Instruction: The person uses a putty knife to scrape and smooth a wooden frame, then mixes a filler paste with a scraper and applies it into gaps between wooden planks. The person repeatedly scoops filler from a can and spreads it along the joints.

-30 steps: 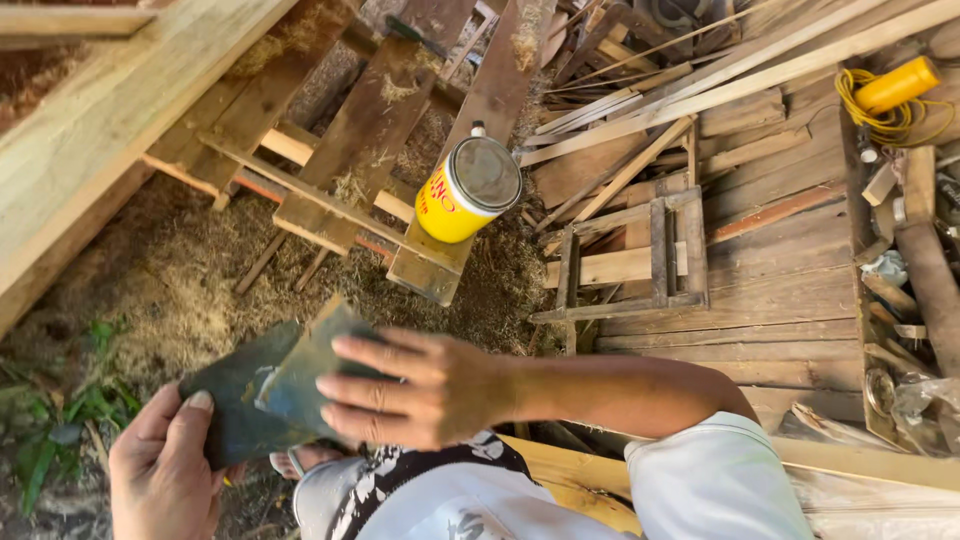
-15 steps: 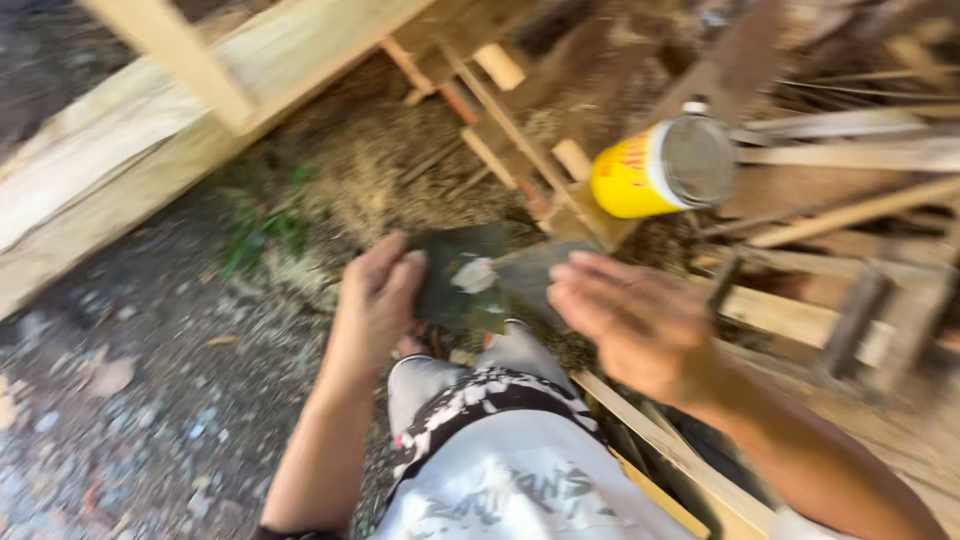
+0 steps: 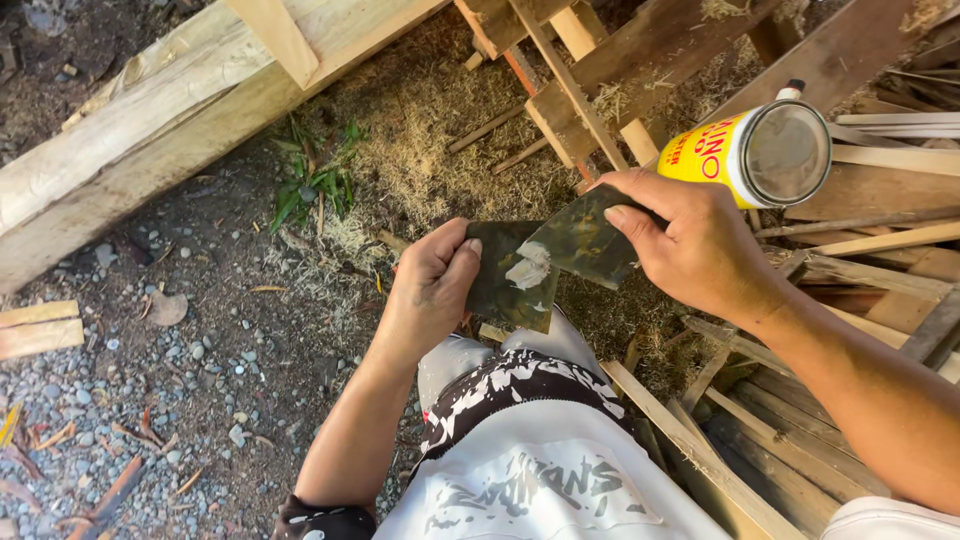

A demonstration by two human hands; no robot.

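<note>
My left hand (image 3: 432, 290) pinches the left edge of a dark, worn sheet of sandpaper (image 3: 545, 265), which is folded and has a pale smear near its middle. My right hand (image 3: 690, 245) grips the sheet's upper right part from above. Both hands hold it over my knee, just above my white and black printed shorts (image 3: 530, 450). A yellow can with a shiny metal lid (image 3: 760, 155) lies on its side on wooden slats just beyond my right hand.
A thick pale timber beam (image 3: 150, 130) runs across the upper left. Wooden slats and pallets (image 3: 600, 90) lie at the top and right over sawdust. Gravel and dirt (image 3: 150, 380) cover the ground at left, with a small green weed (image 3: 310, 185).
The view has swung left and down, so gravel now shows. Both hands have shifted their grip along the sandpaper and stretched it out between them; the can stays where it was.
</note>
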